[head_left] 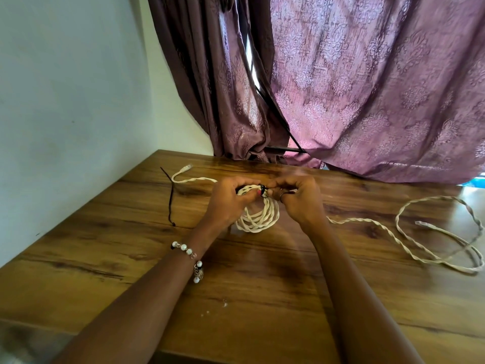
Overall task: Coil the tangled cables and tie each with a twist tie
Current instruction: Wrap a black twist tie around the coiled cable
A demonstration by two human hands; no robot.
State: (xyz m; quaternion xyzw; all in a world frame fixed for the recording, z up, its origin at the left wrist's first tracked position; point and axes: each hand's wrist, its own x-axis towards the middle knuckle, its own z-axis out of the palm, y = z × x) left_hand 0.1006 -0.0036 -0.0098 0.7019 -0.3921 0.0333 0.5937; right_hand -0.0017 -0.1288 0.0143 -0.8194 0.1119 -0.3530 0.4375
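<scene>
Head view showed a spare black tie [171, 198] lying left of the hands, and a loose white cable [430, 240] sprawled in loops to the right (no containers anywhere). Both hands met above the coiled cable [258, 215]: left hand [231, 198] gripped its top, right hand [299, 198] pinched the black twist tie [263, 193] there. Wooden table [249, 285], white wall, purple curtain [367, 82] behind
</scene>
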